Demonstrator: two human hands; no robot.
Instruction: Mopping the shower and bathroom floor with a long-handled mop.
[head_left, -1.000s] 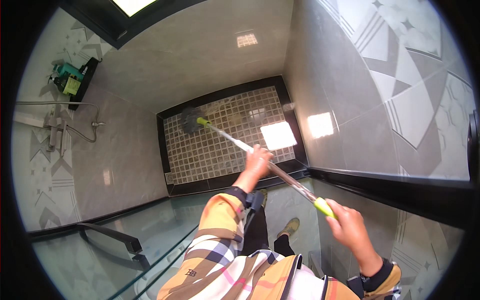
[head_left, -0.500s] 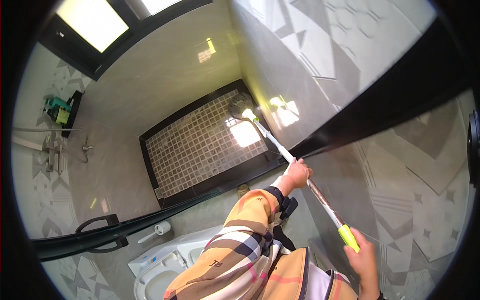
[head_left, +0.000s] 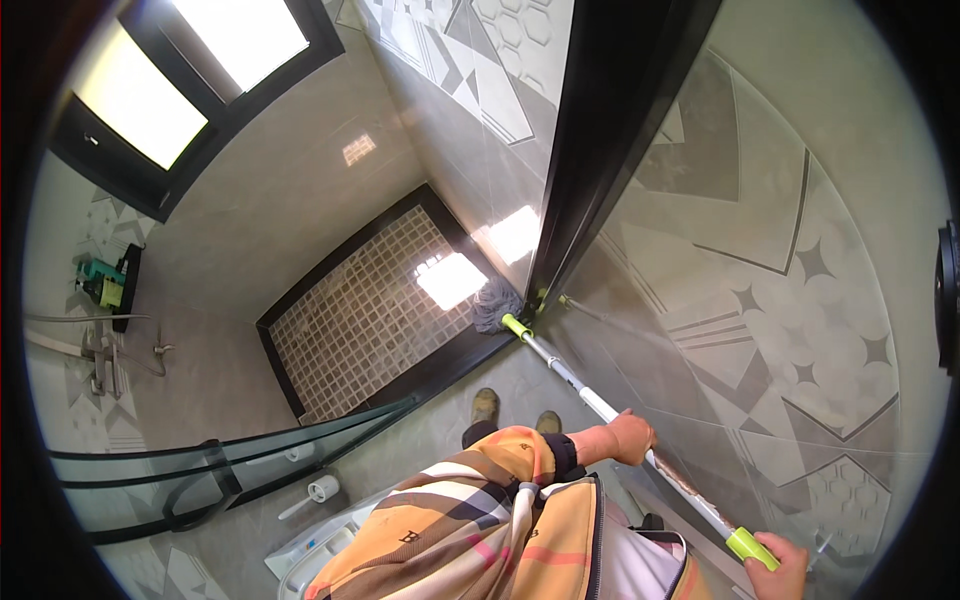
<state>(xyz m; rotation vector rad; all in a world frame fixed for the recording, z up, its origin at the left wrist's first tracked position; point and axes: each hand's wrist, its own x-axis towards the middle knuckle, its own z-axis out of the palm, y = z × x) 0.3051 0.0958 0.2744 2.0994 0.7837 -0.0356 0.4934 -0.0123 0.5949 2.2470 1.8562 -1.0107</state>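
Observation:
A long mop (head_left: 598, 403) with a white pole slants across the view, from the lower right up to the shower. My left hand (head_left: 632, 438) is wrapped round the middle of the pole. At its end, my right hand (head_left: 778, 568) grips the lime-green handle (head_left: 750, 548). The grey, shaggy mop head (head_left: 495, 305) rests at the near right corner of the shower floor (head_left: 350, 320), by its dark border. A lime-green socket (head_left: 516, 326) joins the head to the pole.
Shower glass doors (head_left: 300, 450) with a dark handle stand at the left. Behind my sleeve is a white toilet (head_left: 310, 550), with a toilet-brush holder (head_left: 323, 488) beside it. A dark frame post (head_left: 580, 180) rises right of the mop head. My shoes (head_left: 485, 407) stand outside the shower.
The mop head has come back from the far right side of the shower floor to its near right corner. Both hands have shifted right and lower, still holding the pole. My view has turned.

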